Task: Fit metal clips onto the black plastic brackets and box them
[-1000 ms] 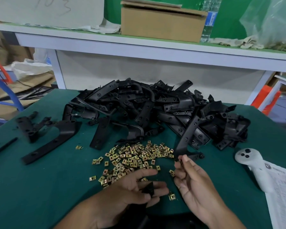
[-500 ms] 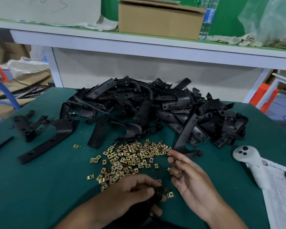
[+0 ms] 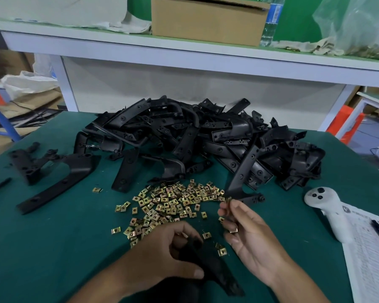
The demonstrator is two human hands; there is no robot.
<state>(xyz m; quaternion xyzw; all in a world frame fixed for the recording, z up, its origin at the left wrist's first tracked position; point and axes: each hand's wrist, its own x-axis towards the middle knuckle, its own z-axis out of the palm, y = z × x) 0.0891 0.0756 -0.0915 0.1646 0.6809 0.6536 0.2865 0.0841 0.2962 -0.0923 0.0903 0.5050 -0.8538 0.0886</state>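
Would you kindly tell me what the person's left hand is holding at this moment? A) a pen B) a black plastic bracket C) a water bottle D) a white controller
B: the left hand has its fingers curled round a black plastic bracket near the table's front edge, while the white controller lies untouched on the green table to the right.

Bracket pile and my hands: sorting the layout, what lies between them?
Head view: a scatter of brass-coloured metal clips on the green mat between bracket pile and hands.
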